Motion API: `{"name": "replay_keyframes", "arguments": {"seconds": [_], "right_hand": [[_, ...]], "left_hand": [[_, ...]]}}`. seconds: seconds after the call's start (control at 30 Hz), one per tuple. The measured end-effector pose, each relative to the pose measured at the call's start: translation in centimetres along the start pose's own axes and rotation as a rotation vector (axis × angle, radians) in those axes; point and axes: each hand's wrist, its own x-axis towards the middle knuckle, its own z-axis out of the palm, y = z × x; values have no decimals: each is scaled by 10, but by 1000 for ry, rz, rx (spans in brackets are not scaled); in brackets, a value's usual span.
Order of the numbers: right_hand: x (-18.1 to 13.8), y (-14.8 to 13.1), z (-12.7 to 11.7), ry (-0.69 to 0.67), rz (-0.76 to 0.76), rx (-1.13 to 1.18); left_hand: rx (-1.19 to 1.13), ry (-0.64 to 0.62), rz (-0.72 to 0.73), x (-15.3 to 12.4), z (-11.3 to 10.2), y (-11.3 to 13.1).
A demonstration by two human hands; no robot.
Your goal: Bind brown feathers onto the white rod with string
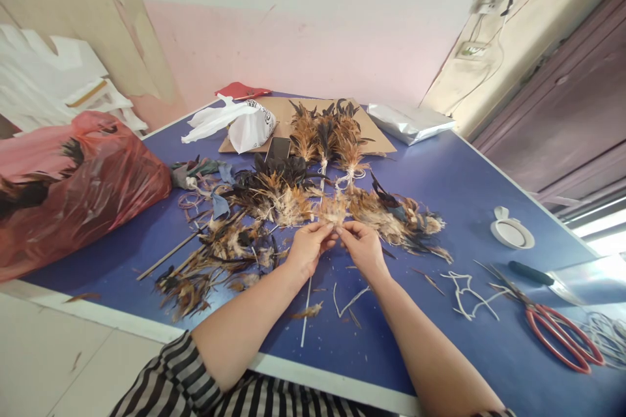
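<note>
My left hand [309, 246] and my right hand [362, 249] meet at the middle of the table, fingertips pinched together at the base of a small bunch of pale tan feathers [332, 210]. Its tips point away from me. Whether a string runs between my fingers is too small to tell. Below my left hand a thin white strip [306, 313] lies on the table. Dark and tan feathers [281, 192] are heaped just left of the bunch, and more feathers [398, 221] lie to its right. Beyond it, bundles of brown and black feathers [325, 133] have white string at their bases.
Scissors with red handles [562, 335], a knife [533, 273], a small white dish [512, 232] and white string [469, 296] lie at right. At left stands a red plastic bag [122, 189]. Cardboard [381, 137], a white bag [249, 127], a phone [278, 148] and a silver packet [411, 122] are behind.
</note>
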Motion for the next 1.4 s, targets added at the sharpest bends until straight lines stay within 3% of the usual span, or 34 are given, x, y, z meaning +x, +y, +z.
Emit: {"name": "replay_keyframes", "arguments": {"seconds": [0.4,0.57,0.73,0.9,1.07,1.27,1.4], "right_hand": [[3,-1,-10,-80,-226,-205],[4,-1,-12,-119,-80,-137],[5,4,-10,-252,92,60],[6,5,-12,-263,56,161],[8,5,-15,-257,20,145],[8,1,-20,-318,35,22],[8,-2,-25,-302,-182,-219]], "left_hand": [[38,-57,-11,-3,1,-1],[11,-56,-42,-5,3,2],[-76,-163,-57,-4,2,1],[-62,-223,-48,-7,3,3],[34,-231,80,-8,6,1],[41,-253,58,-5,4,4],[-58,-219,-24,-5,2,8]]}}
